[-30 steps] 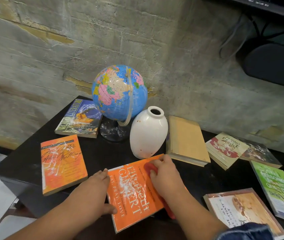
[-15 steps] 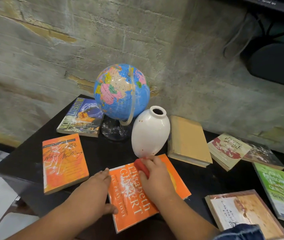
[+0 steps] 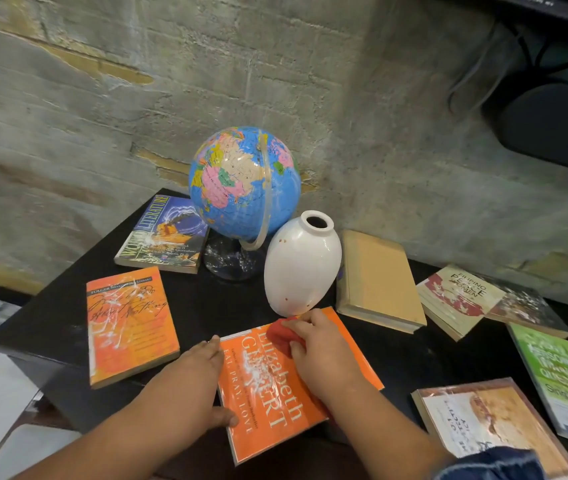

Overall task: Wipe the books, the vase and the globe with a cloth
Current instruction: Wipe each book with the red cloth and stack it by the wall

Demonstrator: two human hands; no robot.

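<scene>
— Books first: take me across the frame, left to right.

— At the left an orange paperback (image 3: 130, 323) lies flat on the black counter (image 3: 223, 306), with a World Literature book (image 3: 163, 237) behind it. At centre the globe (image 3: 244, 181) stands on its base, and the white vase (image 3: 301, 268) is upright just beside it. Low centre is the orange Gilbert book (image 3: 275, 403), the one I'm on. Right of that come a tan book (image 3: 379, 278) and others, ending with a green book (image 3: 559, 375) at the right edge.

— And your grips?

— My left grip (image 3: 203, 372) lies flat, fingers straight, against the Gilbert book's left edge with the thumb on the cover, steadying it. My right grip (image 3: 324, 355) is curled round the red cloth (image 3: 280, 336), pressing it on the upper part of the cover, just below the vase.

— How far along?

— Early, I'd judge. This cover is mid-wipe. Brown specks show on the vase, so I reckon it isn't done. I can't tell which other books are clean. Vase and globe are left.
</scene>
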